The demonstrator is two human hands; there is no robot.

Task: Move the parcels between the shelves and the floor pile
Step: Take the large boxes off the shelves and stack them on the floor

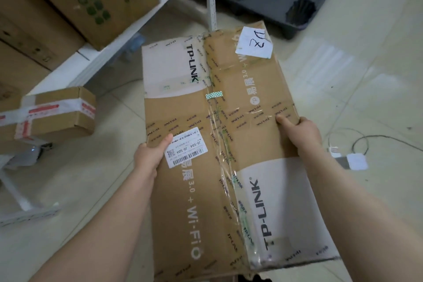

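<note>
long tp-link parcel (229, 135) (taped shut), left hand (148, 155) gripping one edge, right hand (302, 133) clamped opposite

Pale glossy floor tiles (354, 89), white metal shelving (114, 46) at left, a dark plastic pallet (274, 2) beyond

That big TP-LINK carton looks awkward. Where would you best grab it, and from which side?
By its two long edges, one hand from each side. The carton is wide, flat and long, too broad for one hand. Here the left hand and right hand grip opposite edges roughly midway, thumbs on top, which should keep it level.
</note>
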